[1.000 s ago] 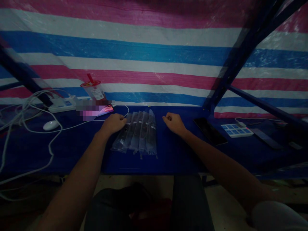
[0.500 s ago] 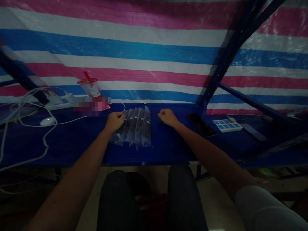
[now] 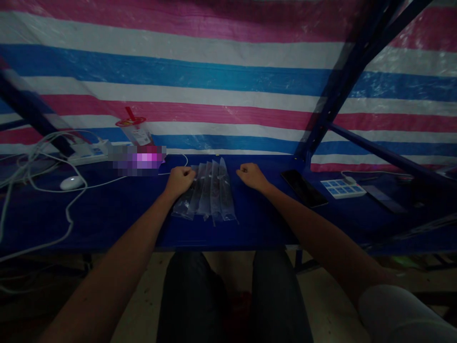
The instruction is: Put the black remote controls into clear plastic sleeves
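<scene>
Several clear plastic packets (image 3: 213,193) with dark contents lie overlapping in a row on the blue tabletop (image 3: 200,238). My left hand (image 3: 181,180) is closed in a fist at the upper left of the row, touching or just over the leftmost packet. I see nothing held in it. On the other side, my right hand (image 3: 253,176) rests on the table as a closed fist, a small gap away from the rightmost packet. Nothing shows between its fingers either. What the packets contain is too dark to make out.
Right of my right hand lie a black phone (image 3: 303,188), a white power strip (image 3: 342,188) and a second phone (image 3: 385,198). At left are white cables (image 3: 67,209), a white mouse (image 3: 71,183), another power strip (image 3: 89,156) and a red-lidded cup (image 3: 137,131). Striped sheeting (image 3: 221,85) hangs behind.
My left hand and the packets have shifted a little to the right, more than the things around them. My right fist stays about the same. The view has also moved slightly.
</scene>
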Available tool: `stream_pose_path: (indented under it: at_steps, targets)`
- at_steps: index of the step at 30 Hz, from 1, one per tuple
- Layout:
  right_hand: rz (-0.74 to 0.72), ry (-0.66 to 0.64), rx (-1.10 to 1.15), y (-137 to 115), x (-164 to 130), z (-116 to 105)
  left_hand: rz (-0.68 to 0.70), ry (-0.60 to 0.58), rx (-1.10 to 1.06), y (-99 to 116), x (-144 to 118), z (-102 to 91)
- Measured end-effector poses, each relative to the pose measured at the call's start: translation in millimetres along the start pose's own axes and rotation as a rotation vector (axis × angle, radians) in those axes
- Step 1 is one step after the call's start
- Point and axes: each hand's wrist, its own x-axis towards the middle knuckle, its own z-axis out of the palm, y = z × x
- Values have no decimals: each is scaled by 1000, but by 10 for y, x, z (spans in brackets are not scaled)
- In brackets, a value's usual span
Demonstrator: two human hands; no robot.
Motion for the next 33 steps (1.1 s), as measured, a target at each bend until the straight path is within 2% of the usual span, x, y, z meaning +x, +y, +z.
stream_pose_path:
  at_steps: [7,14,22,27,33]
  targets:
    - [19,22,-3,4,-51,-81,-135,13,-66,-92,154,17]
    - [15,-2,-19,-51,-97,-85,-99,43,-23,-30,326,166]
    - [24,-33,-82,0,-81,-15,-75,106,-16,43,289,317]
    - [20,-29,-65,0,-98,-30,-83,151,-91,27,287,272]
    - [10,9,-18,-10,-117,-50,-63,167,-14,-29,281,153]
